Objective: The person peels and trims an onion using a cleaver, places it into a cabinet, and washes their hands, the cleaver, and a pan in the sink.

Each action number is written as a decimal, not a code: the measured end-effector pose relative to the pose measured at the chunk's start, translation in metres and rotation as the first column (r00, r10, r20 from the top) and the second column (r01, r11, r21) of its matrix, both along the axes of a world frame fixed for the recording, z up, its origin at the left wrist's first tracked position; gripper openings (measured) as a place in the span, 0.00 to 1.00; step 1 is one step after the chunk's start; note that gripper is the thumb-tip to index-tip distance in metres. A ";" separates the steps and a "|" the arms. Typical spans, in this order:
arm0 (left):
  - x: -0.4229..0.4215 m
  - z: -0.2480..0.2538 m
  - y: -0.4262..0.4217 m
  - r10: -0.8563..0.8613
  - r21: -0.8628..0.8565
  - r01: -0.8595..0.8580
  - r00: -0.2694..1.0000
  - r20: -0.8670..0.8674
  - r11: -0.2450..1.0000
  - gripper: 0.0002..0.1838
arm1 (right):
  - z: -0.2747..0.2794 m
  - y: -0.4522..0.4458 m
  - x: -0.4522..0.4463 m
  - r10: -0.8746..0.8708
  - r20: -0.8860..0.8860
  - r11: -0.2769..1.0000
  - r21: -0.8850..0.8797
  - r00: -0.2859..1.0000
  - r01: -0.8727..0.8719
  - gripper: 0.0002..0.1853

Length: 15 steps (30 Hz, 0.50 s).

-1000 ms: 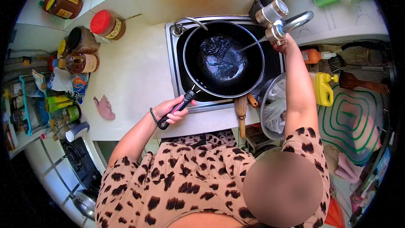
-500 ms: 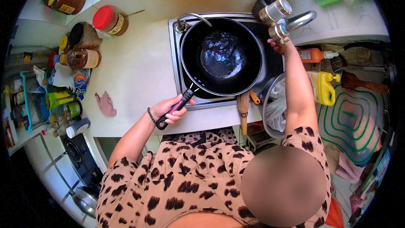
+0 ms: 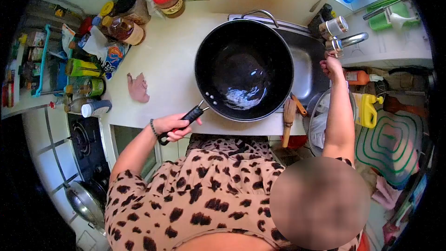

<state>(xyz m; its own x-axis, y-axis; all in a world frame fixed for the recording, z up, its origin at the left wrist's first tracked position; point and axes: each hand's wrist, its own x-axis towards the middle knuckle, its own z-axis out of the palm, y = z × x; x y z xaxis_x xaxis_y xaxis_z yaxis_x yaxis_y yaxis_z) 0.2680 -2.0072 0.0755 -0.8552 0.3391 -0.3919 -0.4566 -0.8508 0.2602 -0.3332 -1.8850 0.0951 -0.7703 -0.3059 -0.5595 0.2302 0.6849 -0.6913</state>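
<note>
A black wok (image 3: 244, 69) with shiny water in its bottom hangs over the left part of the sink (image 3: 302, 60) and the counter edge. My left hand (image 3: 174, 127) is wrapped round its long black handle (image 3: 193, 114). At the right, my right hand (image 3: 331, 63) is just below the metal faucet (image 3: 346, 42), fingers curled near its lower end; whether they grip it is too small to tell. No stream shows between faucet and wok.
A pinkish piece (image 3: 138, 87) lies on the white counter (image 3: 172, 60). Jars and bottles line the left, among them a red-lidded jar (image 3: 168, 0). A wooden-handled brush (image 3: 288, 123), a bowl with plastic bags (image 3: 319, 125) and a yellow jug (image 3: 369, 110) are near the sink.
The water stream into the wok has stopped. My left hand has brought the wok up and leftward off the sink. The view has turned toward the left, while my right hand stays at the faucet.
</note>
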 end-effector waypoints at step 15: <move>-0.076 0.035 -0.002 0.017 0.464 -0.048 0.997 0.070 0.884 0.22 | 0.076 0.111 0.116 0.213 -0.187 0.915 -0.305 0.959 -0.263 0.14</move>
